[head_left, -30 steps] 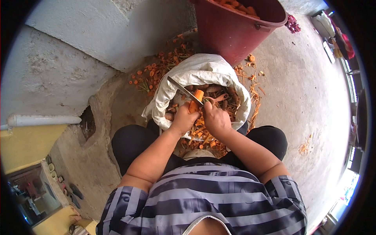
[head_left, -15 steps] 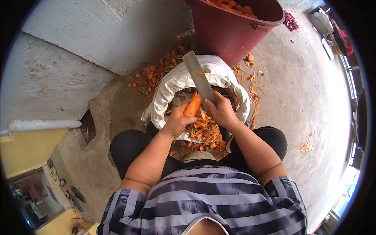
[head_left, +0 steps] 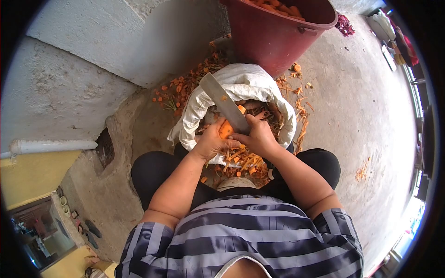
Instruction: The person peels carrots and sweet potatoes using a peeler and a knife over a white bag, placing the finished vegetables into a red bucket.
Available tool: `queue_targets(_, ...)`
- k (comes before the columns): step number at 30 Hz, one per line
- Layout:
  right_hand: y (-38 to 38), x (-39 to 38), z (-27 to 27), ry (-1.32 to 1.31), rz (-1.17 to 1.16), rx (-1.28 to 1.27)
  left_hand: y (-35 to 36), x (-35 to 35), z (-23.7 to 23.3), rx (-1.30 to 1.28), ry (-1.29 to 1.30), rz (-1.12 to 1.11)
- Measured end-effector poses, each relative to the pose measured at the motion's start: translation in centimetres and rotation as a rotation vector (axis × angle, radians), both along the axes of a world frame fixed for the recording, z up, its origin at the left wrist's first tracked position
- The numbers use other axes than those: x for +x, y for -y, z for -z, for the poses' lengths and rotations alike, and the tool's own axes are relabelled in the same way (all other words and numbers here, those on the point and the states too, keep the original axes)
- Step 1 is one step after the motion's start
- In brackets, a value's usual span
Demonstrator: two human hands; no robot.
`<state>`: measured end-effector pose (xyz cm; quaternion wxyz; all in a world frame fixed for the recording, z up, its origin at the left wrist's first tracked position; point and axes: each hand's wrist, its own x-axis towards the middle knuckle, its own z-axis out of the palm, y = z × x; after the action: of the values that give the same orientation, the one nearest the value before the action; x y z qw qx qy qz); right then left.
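Note:
My left hand [head_left: 214, 140] is closed around an orange carrot [head_left: 225, 129], part of which is covered by my fingers and the blade. In my right hand [head_left: 260, 135] is a wide-bladed knife [head_left: 223, 102], its handle hidden in my grip and its tip angled up to the left. The blade lies across the carrot, and my right thumb reaches close to its near end. Both hands are over an open white sack [head_left: 192, 104] with a rolled rim. Orange peelings [head_left: 245, 160] are heaped at its near side, and more carrots show dimly inside.
Behind the sack stands a large dark red tub [head_left: 278, 39] holding carrots [head_left: 278, 8]. Carrot tops and cut ends [head_left: 178, 88] litter the floor to the left. Peelings [head_left: 302, 120] trail along the right. A rough wall [head_left: 88, 41] rises at the left.
The knife has swung left and lower, and its blade now crosses the carrot. My right hand has come nearer my left, which still grips the carrot.

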<state>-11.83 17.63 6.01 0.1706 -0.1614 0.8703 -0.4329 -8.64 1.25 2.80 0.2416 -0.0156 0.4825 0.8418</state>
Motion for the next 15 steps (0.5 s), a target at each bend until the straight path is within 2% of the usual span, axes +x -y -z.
queue_targets(2, 0.1, 0.2, 1.1, -0.080, 0.008, 0.009, 0.0, 0.1, 0.8, -0.055, -0.020, -0.012)
queue_targets(5, 0.5, 0.7, 3.2, -0.016, 0.061, 0.057, 0.0, 0.2, 0.4, -0.190, 0.059, 0.034)
queue_targets(8, 0.5, 0.8, 4.9, 0.033, 0.006, 0.052, -0.3, 0.2, 1.2, -0.272, -0.086, -0.053)
queue_targets(11, 1.0, 0.9, 3.8, 0.103, -0.040, 0.066, -0.3, 0.3, 1.9, -0.291, -0.079, -0.112)
queue_targets(15, 0.9, 0.9, 4.4, 0.074, -0.043, 0.052, -0.5, 0.3, 1.5, -0.352, -0.040, -0.125)
